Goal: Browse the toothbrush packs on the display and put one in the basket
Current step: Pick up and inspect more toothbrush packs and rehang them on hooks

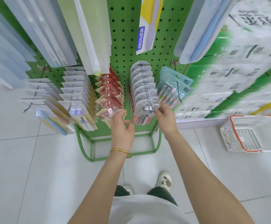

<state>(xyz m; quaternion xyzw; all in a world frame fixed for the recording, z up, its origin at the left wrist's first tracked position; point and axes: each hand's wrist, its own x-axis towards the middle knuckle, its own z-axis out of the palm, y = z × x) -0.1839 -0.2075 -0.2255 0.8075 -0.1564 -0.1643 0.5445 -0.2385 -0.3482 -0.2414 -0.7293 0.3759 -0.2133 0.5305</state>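
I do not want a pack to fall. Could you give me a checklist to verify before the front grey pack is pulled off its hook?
1. Right hand pinches the front grey toothbrush pack: ok.
2. Grip is firm: cannot tell, the picture is blurred there.
3. Pack is free of its hook: not ok, it hangs on it.
4. Left hand is free to help: ok, open, holds nothing.
5. Basket stands on the floor to the right, opening up: ok.
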